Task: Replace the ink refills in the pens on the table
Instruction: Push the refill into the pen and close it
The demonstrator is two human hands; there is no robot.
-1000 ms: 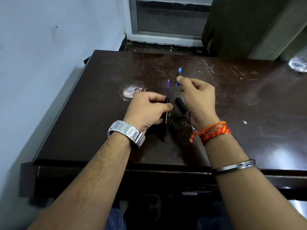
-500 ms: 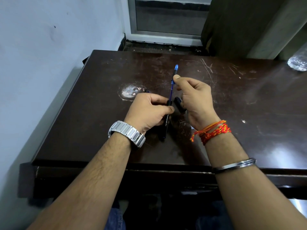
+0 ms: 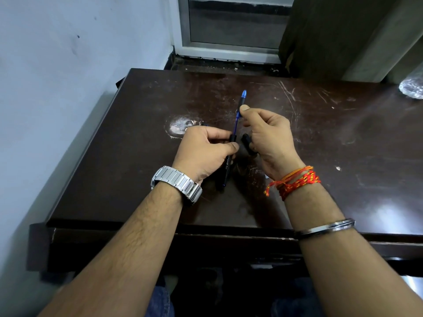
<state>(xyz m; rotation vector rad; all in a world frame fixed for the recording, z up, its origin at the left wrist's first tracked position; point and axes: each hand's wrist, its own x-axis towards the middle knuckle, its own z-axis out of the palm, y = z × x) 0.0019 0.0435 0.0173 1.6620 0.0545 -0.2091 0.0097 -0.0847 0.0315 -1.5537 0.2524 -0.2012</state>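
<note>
A pale blue-grey wall (image 3: 57, 88) runs along the left, and the dark brown scratched wooden desk (image 3: 137, 179) stands against it. Left of centre on the desk is a worn whitish round patch (image 3: 179, 128). Just right of that patch and nearer is the left hand (image 3: 206, 148), with a silver metal link watch (image 3: 176, 183) on its wrist. It is curled round the black plastic pen barrel (image 3: 226, 167), thumb and forefinger closing on the barrel's far end. The barrel slants toward the person, with pale lettering along its side and its near end low over the desk; I cannot tell whether it touches the wood. Out of the barrel's far end comes the thin blue ink refill (image 3: 235, 124), pointing away and slightly right and ending in a black section and a bright blue tip. Far beyond it, past the desk's edge, is a white-framed window (image 3: 229, 45). The right hand (image 3: 270, 136) pinches the refill just below the black section between thumb and forefinger. Its lower fingers curl round a small black pen piece (image 3: 248, 144), held just right of the barrel and apart from it. The right wrist wears red and orange twisted threads (image 3: 295, 181), and a thin steel bangle (image 3: 325, 227) sits further up the forearm. Behind the desk on the right stands a dark olive panel (image 3: 343, 35). At the desk's far right edge lies a crumpled clear plastic object (image 3: 412, 89).
</note>
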